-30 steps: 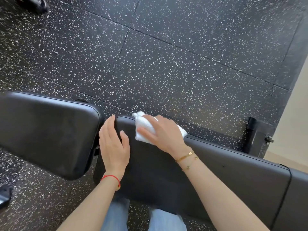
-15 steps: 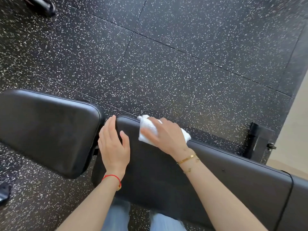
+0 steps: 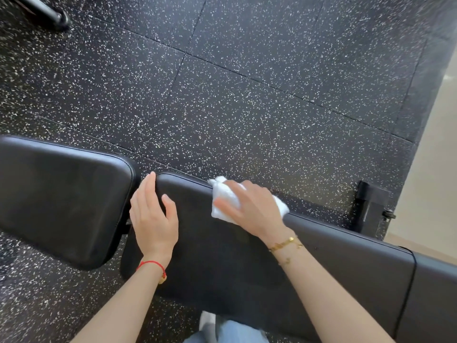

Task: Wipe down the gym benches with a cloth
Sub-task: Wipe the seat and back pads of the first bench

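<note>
We find no text, label, brand, number or sign that can be read anywhere in this view.
</note>
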`<state>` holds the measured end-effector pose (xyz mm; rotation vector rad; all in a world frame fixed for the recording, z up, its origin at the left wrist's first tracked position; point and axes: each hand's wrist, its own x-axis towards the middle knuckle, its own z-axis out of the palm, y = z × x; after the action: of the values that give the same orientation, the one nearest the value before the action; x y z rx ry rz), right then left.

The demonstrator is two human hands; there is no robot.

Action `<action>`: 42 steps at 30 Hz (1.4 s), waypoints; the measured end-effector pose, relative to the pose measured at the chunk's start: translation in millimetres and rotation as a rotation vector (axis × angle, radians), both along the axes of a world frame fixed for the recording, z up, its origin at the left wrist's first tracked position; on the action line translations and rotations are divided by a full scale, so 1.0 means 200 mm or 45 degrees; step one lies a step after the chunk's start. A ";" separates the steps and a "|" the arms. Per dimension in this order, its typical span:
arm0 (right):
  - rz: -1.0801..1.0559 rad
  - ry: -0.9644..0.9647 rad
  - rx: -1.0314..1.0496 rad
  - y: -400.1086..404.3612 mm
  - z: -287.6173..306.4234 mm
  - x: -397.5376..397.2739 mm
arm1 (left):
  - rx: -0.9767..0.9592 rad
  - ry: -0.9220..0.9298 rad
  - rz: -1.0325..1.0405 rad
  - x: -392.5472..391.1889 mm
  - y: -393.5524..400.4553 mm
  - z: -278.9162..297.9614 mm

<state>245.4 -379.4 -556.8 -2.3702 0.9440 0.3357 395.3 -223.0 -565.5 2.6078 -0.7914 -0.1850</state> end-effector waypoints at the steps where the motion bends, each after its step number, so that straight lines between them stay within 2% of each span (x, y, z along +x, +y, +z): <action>1: 0.023 -0.001 -0.011 0.00 0.00 0.02 | -0.002 -0.005 -0.008 0.00 0.00 0.00; 4: 0.053 -0.007 -0.016 -0.02 0.00 -0.07 | -0.014 -0.013 -0.027 0.00 0.01 -0.01; 10: -0.087 0.088 -0.090 -0.10 0.01 -0.41 | -0.021 -0.051 -0.081 -0.01 0.01 0.01; 18: -0.019 -0.048 -0.190 -0.04 -0.01 -0.32 | 0.035 -0.142 -0.252 -0.27 -0.10 0.02; 20: -0.053 -0.051 -0.176 -0.07 0.01 -0.46 | 0.025 -0.147 -0.304 -0.36 -0.14 0.02; 25: -0.219 0.160 -0.318 -0.17 0.02 -0.87 | -0.006 -0.111 -0.413 -0.57 -0.21 0.02; 28: -0.192 0.170 -0.377 -0.13 0.02 -0.81 | 0.022 -0.136 -0.467 -0.66 -0.22 0.01; 31: -0.171 0.009 -0.452 -0.01 0.00 -0.74 | 0.056 -0.171 -0.463 -0.70 -0.23 -0.01; 34: -0.187 -0.107 -0.430 0.01 0.00 -0.92 | 0.032 -0.192 -0.445 -0.70 -0.23 -0.03; 38: -0.308 -0.034 -0.412 -0.05 0.02 -1.12 | -0.018 -0.197 -0.418 -0.71 -0.24 -0.03; 42: -0.272 0.018 -0.410 -0.08 -0.01 -0.93 | -0.028 -0.209 -0.387 -0.71 -0.25 -0.05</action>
<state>59.2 -395.0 -559.0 -2.5196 1.3297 0.1242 252.8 -272.4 -574.7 2.4931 -1.2394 -0.0475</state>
